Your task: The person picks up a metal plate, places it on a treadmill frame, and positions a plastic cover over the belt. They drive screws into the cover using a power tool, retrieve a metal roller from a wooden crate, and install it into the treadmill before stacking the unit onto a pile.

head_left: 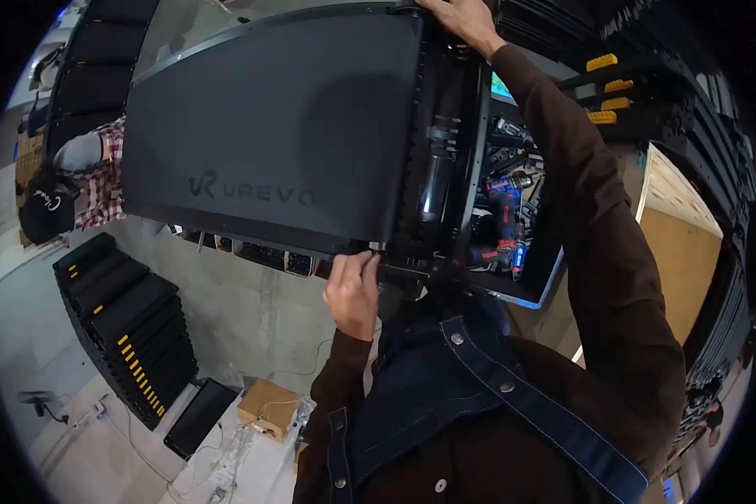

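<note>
A black treadmill deck (260, 126) with a UREVO logo on its belt lies in front of me. A dark roller (403, 134) runs across its right end inside the belt. At the near corner, my left hand (353, 290) is closed, thumb and fingers pinching a small metal shaft end (378, 247) of the roller. My right hand (466, 21) reaches to the far corner, its fingers bent over the roller's other end; the fingertips are partly hidden at the top edge. Right of the roller, a cylindrical motor (433, 189) sits in the open frame.
A tray (550, 290) with power drivers (506, 220) and loose parts stands right of the treadmill. Small parts bins (298, 263) sit along the near side. A co-worker in a plaid shirt (101, 185) is at the left. Stacked black frames (134, 328) and a cardboard box (269, 407) stand nearby.
</note>
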Action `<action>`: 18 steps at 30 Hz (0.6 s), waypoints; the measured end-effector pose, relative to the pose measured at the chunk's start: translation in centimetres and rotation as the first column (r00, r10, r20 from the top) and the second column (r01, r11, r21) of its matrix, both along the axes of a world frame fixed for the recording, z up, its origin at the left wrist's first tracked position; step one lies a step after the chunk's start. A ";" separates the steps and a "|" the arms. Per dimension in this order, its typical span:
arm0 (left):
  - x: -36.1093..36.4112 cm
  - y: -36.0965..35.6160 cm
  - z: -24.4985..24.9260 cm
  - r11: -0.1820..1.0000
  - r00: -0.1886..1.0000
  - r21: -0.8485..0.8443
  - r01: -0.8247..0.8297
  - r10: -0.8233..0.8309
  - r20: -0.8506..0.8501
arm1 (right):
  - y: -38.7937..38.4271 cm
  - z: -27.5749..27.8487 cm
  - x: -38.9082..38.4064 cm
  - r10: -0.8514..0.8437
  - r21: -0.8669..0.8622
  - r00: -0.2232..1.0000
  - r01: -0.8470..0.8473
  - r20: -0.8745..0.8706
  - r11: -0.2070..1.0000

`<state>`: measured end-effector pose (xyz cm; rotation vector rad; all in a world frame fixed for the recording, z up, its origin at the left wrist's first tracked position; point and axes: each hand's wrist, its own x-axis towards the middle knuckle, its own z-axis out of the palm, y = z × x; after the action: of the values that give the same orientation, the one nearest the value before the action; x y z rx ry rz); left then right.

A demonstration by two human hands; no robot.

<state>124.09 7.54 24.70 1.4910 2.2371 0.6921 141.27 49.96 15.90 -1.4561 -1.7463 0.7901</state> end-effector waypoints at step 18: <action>-2.2 1.9 0.0 0.886 0.953 -0.434 0.164 -0.256 -0.160 | -43.8 -14.9 9.1 0.706 -0.586 0.687 -0.506 0.171 0.633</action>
<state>121.89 9.40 24.69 1.6057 2.1434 -0.0229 150.37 6.19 0.97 -1.3691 -2.5698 1.4958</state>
